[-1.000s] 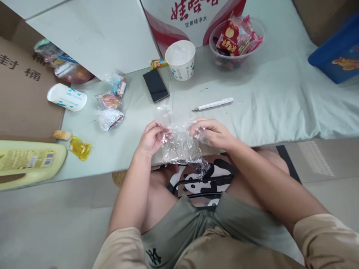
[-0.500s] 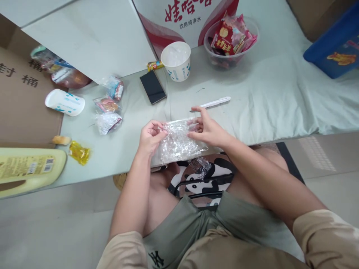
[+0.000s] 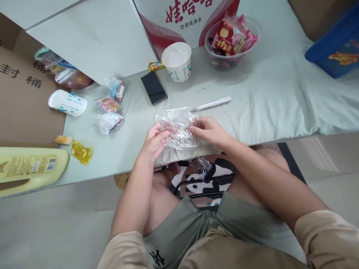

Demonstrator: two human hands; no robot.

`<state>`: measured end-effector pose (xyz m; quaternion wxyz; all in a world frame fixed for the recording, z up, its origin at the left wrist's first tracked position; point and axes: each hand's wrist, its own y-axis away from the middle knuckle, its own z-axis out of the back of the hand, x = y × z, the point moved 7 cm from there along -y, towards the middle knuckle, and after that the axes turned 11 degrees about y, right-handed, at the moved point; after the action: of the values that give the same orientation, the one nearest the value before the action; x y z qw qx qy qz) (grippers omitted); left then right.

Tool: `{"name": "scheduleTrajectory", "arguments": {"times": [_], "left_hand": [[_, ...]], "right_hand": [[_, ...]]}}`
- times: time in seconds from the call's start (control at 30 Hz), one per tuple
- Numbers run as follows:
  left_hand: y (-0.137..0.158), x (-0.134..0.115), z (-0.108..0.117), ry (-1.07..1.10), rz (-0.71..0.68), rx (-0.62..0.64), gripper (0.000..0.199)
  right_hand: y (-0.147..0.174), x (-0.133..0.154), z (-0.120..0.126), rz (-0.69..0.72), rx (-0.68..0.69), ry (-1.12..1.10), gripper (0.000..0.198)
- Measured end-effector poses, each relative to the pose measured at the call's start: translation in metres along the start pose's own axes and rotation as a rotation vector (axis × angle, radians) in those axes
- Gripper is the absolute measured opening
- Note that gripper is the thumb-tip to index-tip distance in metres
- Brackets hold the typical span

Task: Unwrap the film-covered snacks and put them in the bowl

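Observation:
A crinkled clear plastic bag [image 3: 181,129] is stretched between my two hands above the front edge of the cloth-covered table. My left hand [image 3: 155,140] pinches its left side, thumb on top and fingers beneath, showing through the film. On the other side, my right hand [image 3: 207,129] grips the bag's right edge between thumb and fingers. Just beyond the bag lies a white utility knife [image 3: 214,103], its tip close to the film. Behind the left hand is a dark phone [image 3: 154,87], lying flat.
Paper cup [image 3: 177,63] and snack bowl [image 3: 232,45] stand at the back before a printed carton. To the left lie wrapped snacks [image 3: 110,122], a tipped cup [image 3: 68,103], a yellow wrapper [image 3: 81,151] and a pale yellow jug [image 3: 33,168]. A panda-print bag [image 3: 209,175] sits below the edge.
The plastic bag has been raised and moved away from me. My right hand has gone from spread fingers to gripping its right edge; my left hand still holds the left side.

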<state>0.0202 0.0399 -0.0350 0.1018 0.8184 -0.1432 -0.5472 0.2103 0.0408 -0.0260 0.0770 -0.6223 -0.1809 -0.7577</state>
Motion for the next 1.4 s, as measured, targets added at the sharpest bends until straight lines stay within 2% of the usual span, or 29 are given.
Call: {"name": "scheduleTrajectory", "arguments": {"times": [0.13,0.27,0.37,0.5,0.6,0.73,0.87,0.9,0.97,1.03,1.1,1.13,1.2,1.27,1.33,1.4], "left_hand": [[-0.003,0.001,0.005,-0.142,-0.023,0.014,0.042],[-0.004,0.0,0.008,-0.289,-0.102,-0.006,0.046],[-0.001,-0.009,0.006,-0.178,-0.142,-0.015,0.048],[0.003,-0.021,0.003,-0.03,-0.125,-0.003,0.04],[0.003,-0.022,0.003,-0.046,-0.107,0.021,0.036],[0.001,-0.019,0.001,-0.164,-0.173,0.039,0.031],[-0.004,-0.012,0.0,-0.209,-0.189,0.059,0.052],[-0.006,-0.012,0.002,-0.213,-0.209,0.049,0.058],[-0.01,-0.017,0.009,-0.228,-0.295,-0.015,0.063],[-0.011,-0.024,0.018,-0.246,-0.398,-0.128,0.054],[-0.01,-0.024,0.018,-0.262,-0.432,-0.194,0.04],[-0.009,-0.022,0.014,-0.265,-0.422,-0.184,0.038],[-0.009,-0.015,-0.006,-0.256,-0.38,-0.081,0.044],[-0.008,-0.01,-0.029,-0.227,-0.364,0.044,0.06],[-0.008,-0.005,-0.049,-0.202,-0.349,0.119,0.069],[-0.01,-0.003,-0.058,-0.187,-0.337,0.118,0.065]], "right_hand": [[0.002,0.003,0.001,0.026,0.001,0.064,0.009],[0.003,0.003,0.005,0.025,0.005,0.085,0.011],[0.003,0.005,0.006,0.043,0.02,-0.064,0.025],[0.003,0.014,0.006,0.108,0.072,-0.264,0.025],[0.002,0.014,0.008,0.114,0.077,-0.167,0.036],[0.001,0.004,0.012,0.089,-0.014,0.029,0.024],[-0.001,-0.008,0.017,-0.012,-0.119,-0.015,0.058],[-0.002,-0.008,0.021,-0.021,-0.175,-0.016,0.055],[-0.002,-0.004,0.031,-0.004,-0.311,0.029,0.034],[0.001,0.004,0.041,0.045,-0.441,0.115,0.016],[0.007,0.015,0.045,0.131,-0.514,0.218,0.014],[0.01,0.021,0.044,0.191,-0.524,0.256,0.013],[0.014,0.031,0.035,0.327,-0.465,0.295,0.012],[0.016,0.035,0.02,0.41,-0.317,0.288,0.014],[0.016,0.034,0.006,0.414,-0.171,0.232,0.017],[0.015,0.031,0.002,0.371,-0.132,0.166,0.022]]}}
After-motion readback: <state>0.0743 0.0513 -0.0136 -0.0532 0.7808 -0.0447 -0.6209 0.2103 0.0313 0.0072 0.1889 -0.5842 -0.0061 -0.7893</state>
